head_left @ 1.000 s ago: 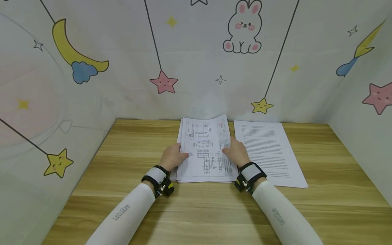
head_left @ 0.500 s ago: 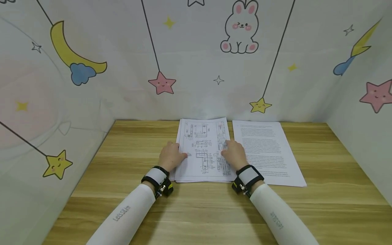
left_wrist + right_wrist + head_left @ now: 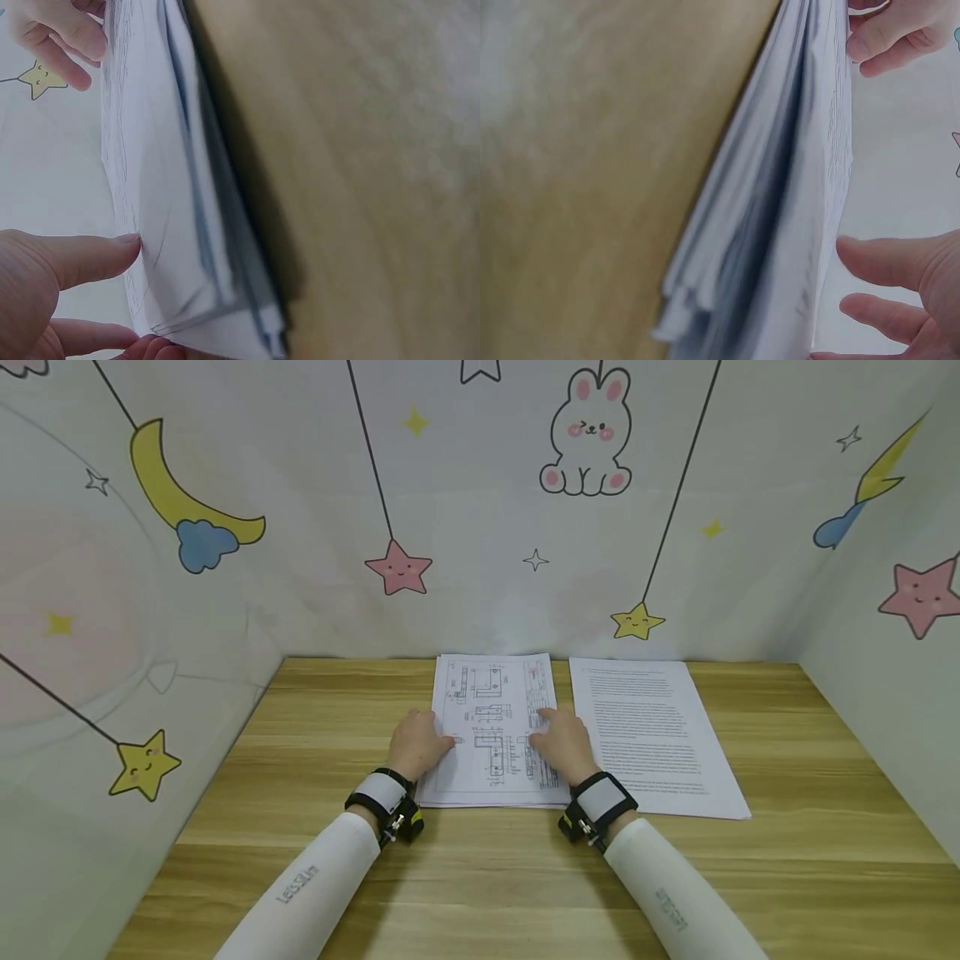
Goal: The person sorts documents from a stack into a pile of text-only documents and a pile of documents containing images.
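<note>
Soft, even light fills the head view; the wooden table [image 3: 480,877] is bright, with faint shadows beside each forearm and a mild sheen on the near boards. The walls bow slightly toward the frame's edges. Both wrist views are blurred: the paper stack [image 3: 187,225] shows smeared edges, and the wood beside it is wholly out of focus.

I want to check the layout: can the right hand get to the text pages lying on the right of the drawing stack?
Probably yes. The right hand rests on the drawing stack, and the text pages lie flat right beside it on the table, with nothing between them.
</note>
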`<state>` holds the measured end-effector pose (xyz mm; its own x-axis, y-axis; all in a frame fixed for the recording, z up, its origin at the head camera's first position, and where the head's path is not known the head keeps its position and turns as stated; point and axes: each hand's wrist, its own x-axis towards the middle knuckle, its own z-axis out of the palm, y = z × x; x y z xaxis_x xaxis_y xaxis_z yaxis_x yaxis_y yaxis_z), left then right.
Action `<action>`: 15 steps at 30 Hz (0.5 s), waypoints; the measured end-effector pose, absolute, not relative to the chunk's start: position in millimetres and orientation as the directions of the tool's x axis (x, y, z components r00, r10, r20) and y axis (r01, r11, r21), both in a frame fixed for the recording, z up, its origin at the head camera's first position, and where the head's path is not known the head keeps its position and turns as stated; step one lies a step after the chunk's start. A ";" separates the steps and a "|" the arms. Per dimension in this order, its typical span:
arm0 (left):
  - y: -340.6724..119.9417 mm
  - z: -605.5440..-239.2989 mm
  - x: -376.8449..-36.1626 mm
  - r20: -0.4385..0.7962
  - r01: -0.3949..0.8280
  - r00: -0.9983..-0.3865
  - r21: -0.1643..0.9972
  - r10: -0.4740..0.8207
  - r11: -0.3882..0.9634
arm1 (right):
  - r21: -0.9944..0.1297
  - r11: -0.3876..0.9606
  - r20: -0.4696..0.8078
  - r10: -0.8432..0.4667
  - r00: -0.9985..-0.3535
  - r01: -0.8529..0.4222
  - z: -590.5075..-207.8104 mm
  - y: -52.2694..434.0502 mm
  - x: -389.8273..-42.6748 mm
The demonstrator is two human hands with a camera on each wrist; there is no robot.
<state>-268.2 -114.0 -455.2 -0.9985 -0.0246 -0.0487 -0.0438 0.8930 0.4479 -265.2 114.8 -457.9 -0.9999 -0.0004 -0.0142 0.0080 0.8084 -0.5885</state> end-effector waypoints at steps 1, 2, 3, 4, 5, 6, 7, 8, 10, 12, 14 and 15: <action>-114.4 -454.8 -268.3 -0.051 -0.043 -0.998 0.452 -0.022 0.891 | -0.584 0.812 -0.011 -0.007 -1.000 0.001 -458.0 114.3 -264.7; -114.8 -454.4 -268.4 -0.053 -0.040 -0.998 0.453 -0.018 0.891 | -0.577 0.816 -0.009 -0.015 -1.000 -0.007 -458.0 113.8 -263.9; -115.7 -454.0 -268.5 -0.058 -0.041 -0.998 0.455 -0.016 0.890 | -0.566 0.824 -0.006 -0.025 -1.000 -0.017 -457.8 113.2 -263.1; -116.7 -453.7 -268.4 -0.063 -0.042 -0.998 0.457 -0.015 0.889 | -0.554 0.832 -0.005 -0.033 -0.999 -0.025 -457.8 112.6 -262.3; -117.8 -453.6 -268.2 -0.067 -0.041 -0.998 0.455 -0.012 0.890 | -0.542 0.840 -0.006 -0.038 -0.999 -0.029 -457.6 112.0 -261.2; -118.8 -453.2 -267.8 -0.072 -0.042 -0.997 0.453 -0.011 0.891 | -0.530 0.847 -0.009 -0.043 -0.999 -0.031 -457.5 111.5 -260.1; -119.8 -452.9 -267.5 -0.077 -0.046 -0.997 0.453 -0.012 0.891 | -0.517 0.855 -0.011 -0.046 -0.999 -0.033 -457.2 111.0 -259.0; -121.0 -452.6 -267.1 -0.083 -0.048 -0.997 0.453 -0.012 0.890 | -0.508 0.861 -0.013 -0.047 -0.999 -0.034 -456.7 110.7 -258.0; -123.3 -451.3 -266.0 -0.092 -0.051 -0.996 0.452 -0.011 0.891 | -0.495 0.868 -0.018 -0.049 -0.999 -0.034 -455.2 110.4 -255.9; -125.5 -449.9 -265.4 -0.092 -0.043 -0.996 0.448 -0.002 0.893 | -0.494 0.868 -0.020 -0.054 -0.998 -0.037 -453.3 111.1 -254.8; -128.6 -449.2 -264.9 -0.088 -0.033 -0.996 0.443 0.007 0.896 | -0.496 0.867 -0.017 -0.063 -0.998 -0.047 -451.4 112.6 -254.0; -130.1 -448.7 -264.8 -0.080 -0.024 -0.997 0.439 0.012 0.898 | -0.497 0.866 -0.015 -0.069 -0.998 -0.052 -450.3 113.5 -253.5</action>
